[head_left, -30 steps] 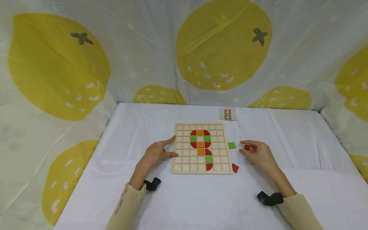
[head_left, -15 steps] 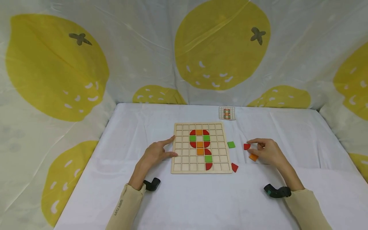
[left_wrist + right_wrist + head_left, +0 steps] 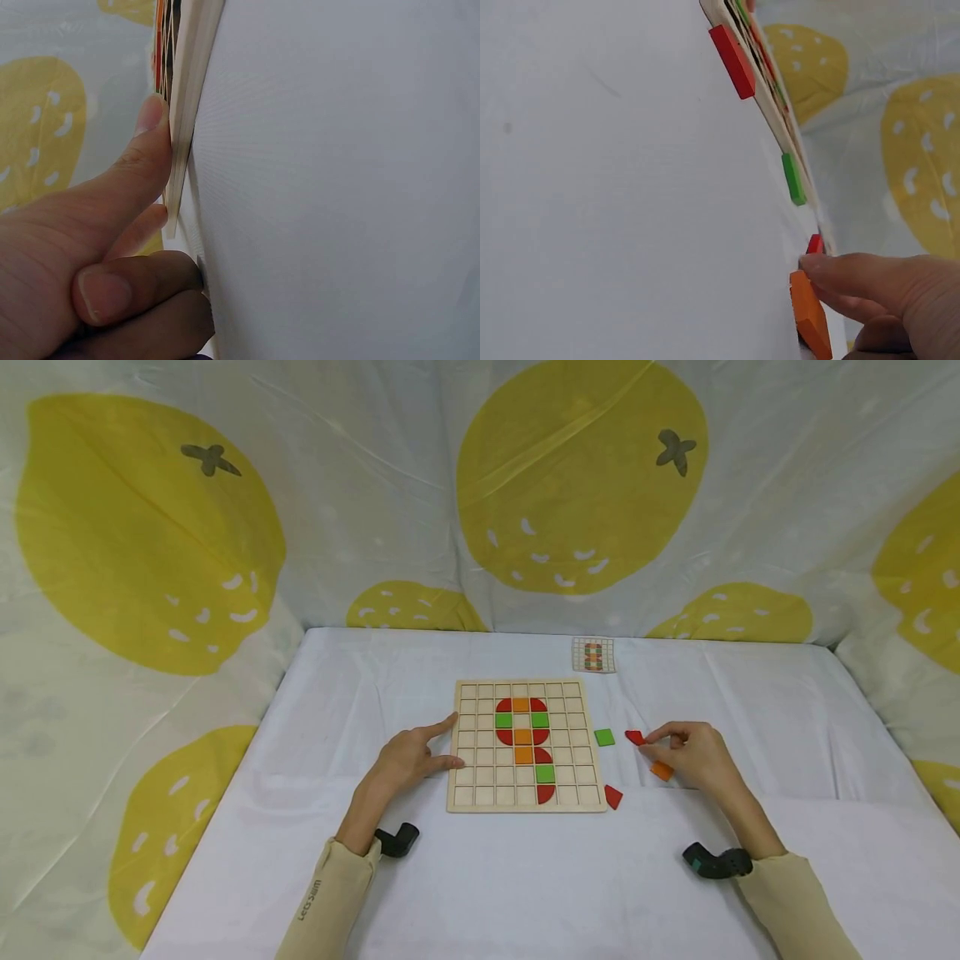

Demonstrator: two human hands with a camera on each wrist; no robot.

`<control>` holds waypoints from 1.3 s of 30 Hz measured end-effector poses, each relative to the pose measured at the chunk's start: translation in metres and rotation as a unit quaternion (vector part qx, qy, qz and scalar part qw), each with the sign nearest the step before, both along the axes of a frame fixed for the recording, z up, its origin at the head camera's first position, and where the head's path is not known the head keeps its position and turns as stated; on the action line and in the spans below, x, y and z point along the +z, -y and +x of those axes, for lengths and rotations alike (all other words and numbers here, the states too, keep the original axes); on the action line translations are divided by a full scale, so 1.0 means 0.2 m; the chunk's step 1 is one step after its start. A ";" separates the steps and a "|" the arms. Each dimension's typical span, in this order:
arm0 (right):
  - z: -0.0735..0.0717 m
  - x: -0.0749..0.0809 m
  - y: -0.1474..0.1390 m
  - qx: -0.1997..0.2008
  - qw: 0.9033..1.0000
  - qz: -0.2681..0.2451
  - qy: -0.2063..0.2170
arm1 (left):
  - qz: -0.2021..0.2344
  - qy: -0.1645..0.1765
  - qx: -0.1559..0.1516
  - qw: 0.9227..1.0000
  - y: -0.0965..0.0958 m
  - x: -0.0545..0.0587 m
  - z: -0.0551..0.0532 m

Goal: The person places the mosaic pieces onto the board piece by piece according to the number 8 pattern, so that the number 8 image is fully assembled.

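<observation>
In the head view a square wooden grid board (image 3: 480, 793) holds red, orange and green tiles in a figure. My left hand (image 3: 405, 762) touches the board's left edge with thumb and forefinger spread apart. The left wrist view shows that thumb (image 3: 139, 154) straight along the wooden side, other fingers curled below. To the right of the board, my right hand (image 3: 690, 752) pinches a red rounded tile (image 3: 634, 737) at its fingertips. An orange tile (image 3: 810, 315) lies just under that hand. In the right wrist view the fingertips partly hide the red tile.
A green square tile (image 3: 604, 737) lies close to the board's right edge. Another red tile (image 3: 613, 797) sits at its lower right corner. Behind the board is a small pattern card (image 3: 593, 655). A lemon-print cloth (image 3: 585, 468) hangs behind the white-covered table.
The right hand has shifted right and uncovered the orange tile. The red tile at its fingertips has turned and moved slightly left and back. The left hand has stayed at the board.
</observation>
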State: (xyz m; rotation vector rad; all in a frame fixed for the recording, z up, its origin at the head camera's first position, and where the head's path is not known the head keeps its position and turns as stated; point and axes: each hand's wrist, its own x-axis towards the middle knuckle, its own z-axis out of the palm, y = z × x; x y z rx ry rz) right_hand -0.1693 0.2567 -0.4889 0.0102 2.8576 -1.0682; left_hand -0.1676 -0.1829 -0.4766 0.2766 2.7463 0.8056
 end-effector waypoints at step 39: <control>-0.02 -0.01 0.04 0.108 0.992 -0.059 0.031 | 0.003 0.009 0.004 1.000 -0.01 0.00 0.00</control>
